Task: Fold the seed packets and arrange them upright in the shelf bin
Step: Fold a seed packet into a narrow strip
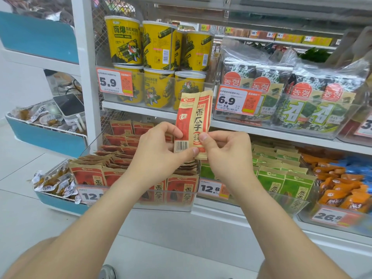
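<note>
I hold one red-and-tan seed packet (192, 119) upright in front of the shelf, its left side folded over so the barcode strip faces me. My left hand (159, 148) pinches its lower left edge. My right hand (223, 152) pinches its lower right edge. Below my hands a clear shelf bin (171, 206) holds several matching red packets (88, 176); some stand upright at the front and others lie stacked behind.
Green seed packets (281, 178) fill the neighbouring bin on the right, with orange snack bags (342, 190) beyond. Yellow seaweed tubs (157, 63) and seaweed packs (302, 97) stand on the shelf above. A blue-and-white rack (50, 135) of small wrapped snacks stands at the left.
</note>
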Available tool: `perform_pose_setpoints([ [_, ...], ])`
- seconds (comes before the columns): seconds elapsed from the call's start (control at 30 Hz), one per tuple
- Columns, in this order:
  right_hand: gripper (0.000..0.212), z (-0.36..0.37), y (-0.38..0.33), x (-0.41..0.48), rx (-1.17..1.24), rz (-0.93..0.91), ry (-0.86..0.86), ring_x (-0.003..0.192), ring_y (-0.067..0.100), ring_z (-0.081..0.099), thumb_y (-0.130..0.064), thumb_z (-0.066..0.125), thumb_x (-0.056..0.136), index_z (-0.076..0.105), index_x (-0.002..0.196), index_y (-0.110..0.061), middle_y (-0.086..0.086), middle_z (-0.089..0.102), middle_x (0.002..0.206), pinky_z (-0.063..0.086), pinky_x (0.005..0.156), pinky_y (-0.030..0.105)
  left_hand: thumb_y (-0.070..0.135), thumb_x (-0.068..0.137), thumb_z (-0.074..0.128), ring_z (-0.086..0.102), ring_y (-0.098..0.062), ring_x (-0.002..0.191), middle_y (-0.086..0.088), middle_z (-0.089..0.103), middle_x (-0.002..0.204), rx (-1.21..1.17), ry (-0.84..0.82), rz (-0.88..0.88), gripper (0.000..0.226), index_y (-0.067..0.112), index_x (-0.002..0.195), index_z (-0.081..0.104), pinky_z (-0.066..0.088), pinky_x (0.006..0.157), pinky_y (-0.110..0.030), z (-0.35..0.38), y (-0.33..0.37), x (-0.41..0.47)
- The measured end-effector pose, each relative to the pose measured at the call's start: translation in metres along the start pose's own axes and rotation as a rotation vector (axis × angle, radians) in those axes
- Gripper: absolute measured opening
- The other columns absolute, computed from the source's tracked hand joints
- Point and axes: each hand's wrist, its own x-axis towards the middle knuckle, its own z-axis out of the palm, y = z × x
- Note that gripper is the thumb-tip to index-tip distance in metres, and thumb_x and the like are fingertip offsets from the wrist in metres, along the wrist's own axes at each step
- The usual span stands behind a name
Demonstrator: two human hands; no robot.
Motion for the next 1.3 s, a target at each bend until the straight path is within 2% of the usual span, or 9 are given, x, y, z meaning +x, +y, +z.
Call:
perform_pose_setpoints([
  [0.27,0.022,0.0,-0.002,-0.007,0.01,-0.168,0.015,0.06,0.029,0.075,-0.033,0.076,0.096,0.077,0.074,-0.034,-0.001,0.072,0.059,0.065,0.064,0.054,0.027,0.081,0.094,0.081,-0.009,0.082,0.01,0.083,0.101,-0.112,-0.073,-0.055,0.038,0.018,0.105,0.066,0.061,0.081,-0.032,-0.007,0.004,0.002],
  [0.53,0.035,0.005,-0.007,-0.013,-0.078,-0.3,0.069,0.049,0.024,0.065,-0.037,0.072,0.096,0.075,0.072,-0.012,-0.004,0.064,0.051,0.059,0.075,0.053,0.025,0.084,0.086,0.079,-0.012,0.071,0.014,0.081,0.086,-0.019,-0.021,-0.031,0.016,0.021,0.09,0.072,0.062,0.069,-0.029,-0.007,0.006,0.001],
  [0.63,0.039,0.008,-0.005,-0.012,-0.084,-0.304,0.046,0.054,0.027,0.07,-0.043,0.068,0.097,0.073,0.073,-0.013,-0.002,0.067,0.053,0.058,0.08,0.056,0.028,0.081,0.081,0.064,-0.007,0.055,0.006,0.078,0.069,0.017,-0.016,-0.016,0.011,0.02,0.078,0.075,0.052,0.06,-0.022,-0.006,0.004,0.001],
  [0.77,0.035,0.01,-0.003,-0.013,-0.092,-0.314,0.025,0.056,0.026,0.072,-0.045,0.067,0.096,0.072,0.074,-0.019,-0.002,0.068,0.055,0.058,0.083,0.057,0.028,0.085,0.078,0.047,0.002,0.045,0.015,0.06,0.048,0.047,-0.059,0.008,0.019,0.02,0.067,0.077,0.041,0.056,-0.015,-0.007,0.004,0.001],
  [0.97,0.036,0.011,-0.005,-0.01,-0.115,-0.261,0.007,0.053,0.029,0.068,-0.043,0.069,0.096,0.074,0.073,-0.016,0.0,0.067,0.053,0.058,0.083,0.052,0.02,0.089,0.073,0.042,-0.005,0.042,0.009,0.058,0.049,0.082,-0.146,0.015,0.017,0.016,0.072,0.073,0.037,0.047,-0.014,-0.013,-0.001,0.005],
  [1.13,0.026,0.007,-0.011,-0.007,-0.054,-0.102,-0.06,0.053,0.023,0.073,-0.035,0.073,0.098,0.079,0.079,-0.018,-0.002,0.072,0.056,0.064,0.076,0.054,0.021,0.094,0.072,0.052,-0.013,0.055,-0.009,0.068,0.066,0.083,-0.239,-0.003,0.017,0.014,0.078,0.075,0.047,0.057,-0.025,-0.024,-0.005,0.014],
  [1.2,0.018,0.004,-0.015,-0.007,0.007,-0.025,-0.098,0.052,0.02,0.074,-0.024,0.075,0.101,0.081,0.085,-0.017,0.001,0.075,0.061,0.065,0.061,0.045,0.024,0.096,0.073,0.059,-0.02,0.069,-0.02,0.075,0.085,0.055,-0.273,-0.011,0.017,0.015,0.083,0.078,0.056,0.064,-0.047,-0.028,-0.009,0.017],
  [1.23,0.016,0.003,-0.016,-0.008,0.033,-0.001,-0.113,0.052,0.02,0.074,-0.022,0.075,0.101,0.08,0.087,-0.015,0.003,0.076,0.062,0.064,0.055,0.039,0.026,0.097,0.073,0.061,-0.022,0.072,-0.02,0.077,0.089,0.056,-0.275,-0.016,0.017,0.016,0.084,0.079,0.059,0.071,-0.059,-0.03,-0.009,0.017],
  [1.3,0.015,0.001,-0.018,-0.009,0.066,0.031,-0.132,0.053,0.02,0.075,-0.021,0.074,0.102,0.08,0.089,-0.014,0.005,0.076,0.064,0.061,0.051,0.034,0.026,0.098,0.074,0.063,-0.016,0.069,-0.01,0.079,0.081,0.083,-0.266,-0.013,0.018,0.017,0.084,0.081,0.06,0.079,-0.057,-0.03,-0.009,0.016],
])
